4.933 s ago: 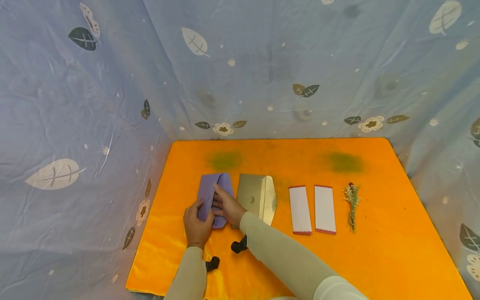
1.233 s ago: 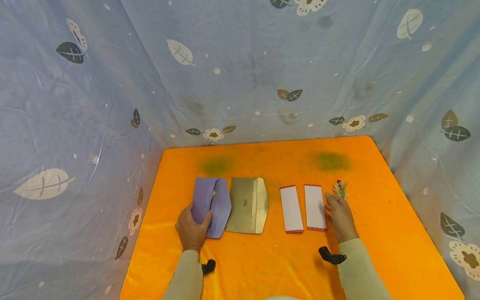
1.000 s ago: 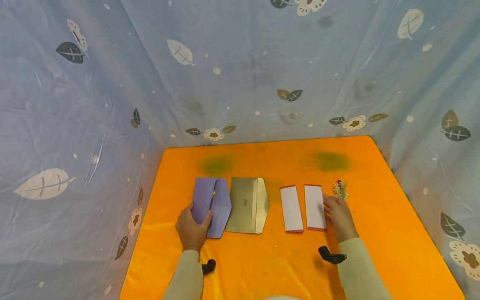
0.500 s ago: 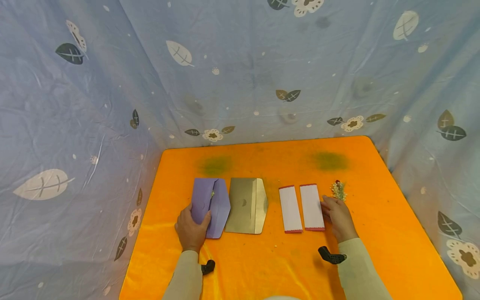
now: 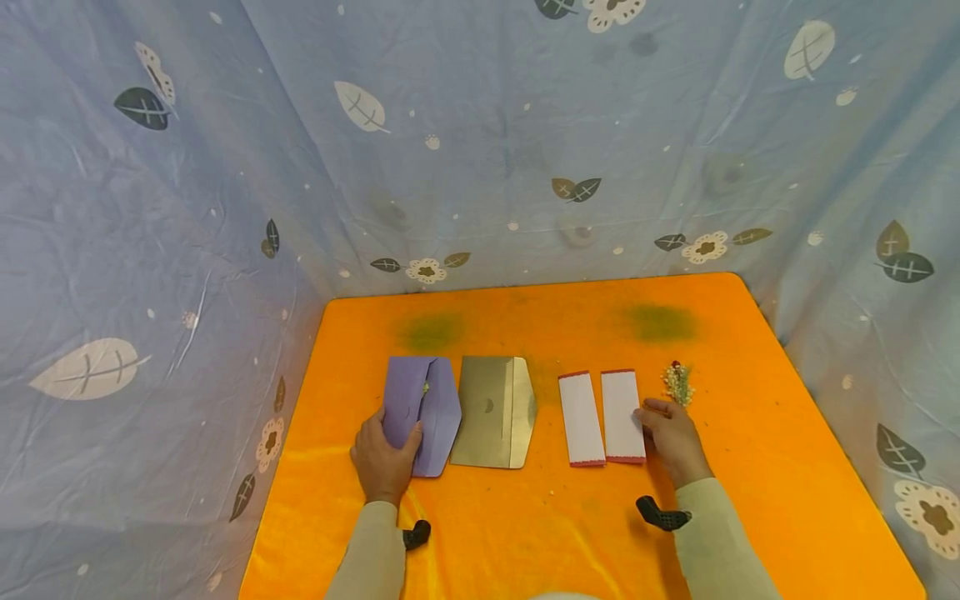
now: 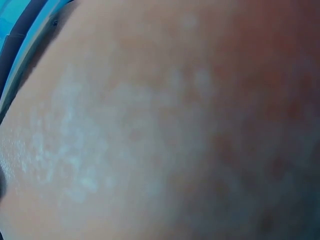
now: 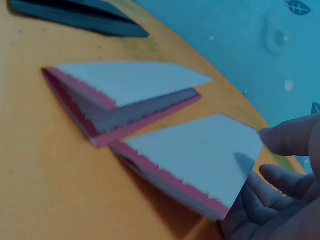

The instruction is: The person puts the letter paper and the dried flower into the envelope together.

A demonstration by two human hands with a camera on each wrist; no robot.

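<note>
In the head view, my left hand (image 5: 384, 458) grips the lower left of a purple envelope (image 5: 405, 387), thumb on top. Its flap lies open to the right, and a bit of yellow-green shows at the mouth. My right hand (image 5: 677, 442) pinches the right edge of a white folded card (image 5: 621, 408) with red trim. In the right wrist view, a finger (image 7: 290, 137) meets that card's (image 7: 200, 155) edge while others lie partly behind it. A second folded card (image 5: 581, 417) lies left of it. The left wrist view shows only blurred skin.
A gold envelope (image 5: 483, 417), flap open, lies right of the purple one. A small dried flower bunch (image 5: 677, 383) is partly hidden beyond my right hand. Orange cloth (image 5: 525, 533) covers the table; patterned blue curtains (image 5: 480, 150) stand behind and at both sides.
My right hand has left the purple envelope for the right-hand folded card, which has shifted slightly left. The yellow-green bit now shows in the envelope's mouth. My left hand stays on the envelope.
</note>
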